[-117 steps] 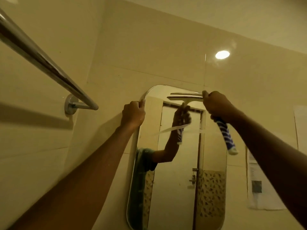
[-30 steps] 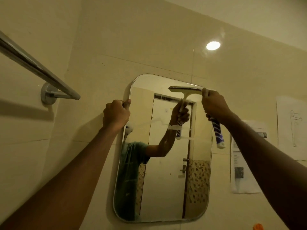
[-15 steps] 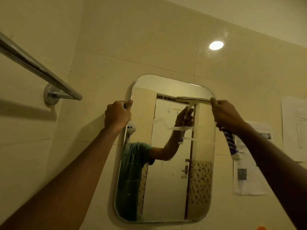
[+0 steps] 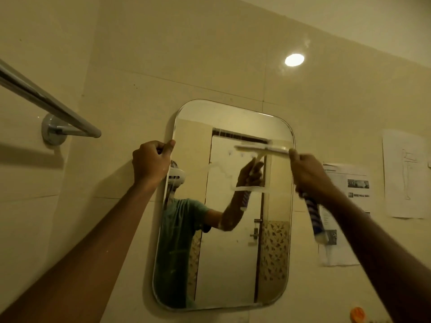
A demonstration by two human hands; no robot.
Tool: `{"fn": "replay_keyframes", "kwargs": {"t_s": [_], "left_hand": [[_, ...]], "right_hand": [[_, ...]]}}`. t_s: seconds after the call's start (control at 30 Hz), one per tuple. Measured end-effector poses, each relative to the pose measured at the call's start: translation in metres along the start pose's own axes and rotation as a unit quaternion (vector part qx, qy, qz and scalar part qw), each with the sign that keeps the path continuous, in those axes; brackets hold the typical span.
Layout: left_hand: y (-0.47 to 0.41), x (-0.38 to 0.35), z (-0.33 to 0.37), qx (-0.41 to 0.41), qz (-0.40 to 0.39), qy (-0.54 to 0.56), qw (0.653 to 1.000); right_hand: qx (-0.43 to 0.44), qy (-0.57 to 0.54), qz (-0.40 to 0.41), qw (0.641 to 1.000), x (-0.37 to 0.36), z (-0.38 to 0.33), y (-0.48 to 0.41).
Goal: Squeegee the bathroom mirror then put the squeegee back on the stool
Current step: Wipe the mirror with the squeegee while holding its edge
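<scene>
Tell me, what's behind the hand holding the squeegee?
Behind the right hand are the mirror's right edge and a printed sheet on the tiled wall. The squeegee's handle top is covered by its grip.

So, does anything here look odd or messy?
Mostly the mirror: pale soapy streaks cross the glass just below the squeegee, so it isn't wiped clean yet. Nothing looks broken or crooked.

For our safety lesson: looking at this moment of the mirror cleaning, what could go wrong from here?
1. The squeegee blade sits on the mirror's right side only; the left may be missed, and a foam streak below could stay.
2. The left hand grips the mirror's bare edge; hard pressing might cut fingers or shift the glass.
3. The right hand works close to the papers; drips could wet them.
</scene>
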State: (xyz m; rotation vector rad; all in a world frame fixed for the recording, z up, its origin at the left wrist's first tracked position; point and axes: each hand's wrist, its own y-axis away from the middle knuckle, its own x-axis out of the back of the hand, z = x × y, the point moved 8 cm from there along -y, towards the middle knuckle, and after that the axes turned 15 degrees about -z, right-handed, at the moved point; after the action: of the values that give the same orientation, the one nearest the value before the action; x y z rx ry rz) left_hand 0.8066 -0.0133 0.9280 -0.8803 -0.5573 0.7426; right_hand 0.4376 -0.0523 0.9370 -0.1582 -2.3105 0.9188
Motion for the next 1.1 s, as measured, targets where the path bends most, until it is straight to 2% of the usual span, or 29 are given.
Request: {"fn": "replay_keyframes", "kwargs": {"t_s": [0.1, 0.2, 0.37, 0.43, 0.6, 0.7, 0.97, 1.1], "left_hand": [[0.005, 0.0, -0.004, -0.01, 0.009, 0.011, 1.0], [0.005, -0.001, -0.003, -0.024, 0.011, 0.007, 1.0], [0.0, -0.001, 0.0, 0.0, -0.035, 0.004, 0.999], [0.0, 0.0, 0.0, 0.007, -0.05, 0.002, 0.999], [-0.003, -0.002, -0.005, 0.032, -0.071, 0.035, 0.996], [-0.004, -0.003, -0.005, 0.038, -0.073, 0.026, 0.996], [0.005, -0.001, 0.005, 0.038, -0.067, -0.023, 0.997], [0.009, -0.002, 0.007, 0.011, -0.049, -0.054, 0.997]], "right_hand": [[0.01, -0.016, 0.028, 0.999, 0.014, -0.012, -0.023], [0.009, -0.019, 0.023, 1.0, -0.012, 0.009, -0.011], [-0.052, 0.028, -0.055, 0.997, -0.034, 0.045, 0.032], [-0.055, 0.044, -0.062, 0.996, -0.012, 0.027, 0.02], [-0.022, 0.012, -0.002, 1.0, 0.039, -0.037, -0.037], [-0.057, 0.017, -0.026, 0.998, 0.025, -0.025, -0.035], [-0.08, 0.049, -0.133, 0.987, -0.048, 0.032, 0.051], [-0.085, 0.056, -0.092, 0.991, -0.008, 0.012, 0.018]]}}
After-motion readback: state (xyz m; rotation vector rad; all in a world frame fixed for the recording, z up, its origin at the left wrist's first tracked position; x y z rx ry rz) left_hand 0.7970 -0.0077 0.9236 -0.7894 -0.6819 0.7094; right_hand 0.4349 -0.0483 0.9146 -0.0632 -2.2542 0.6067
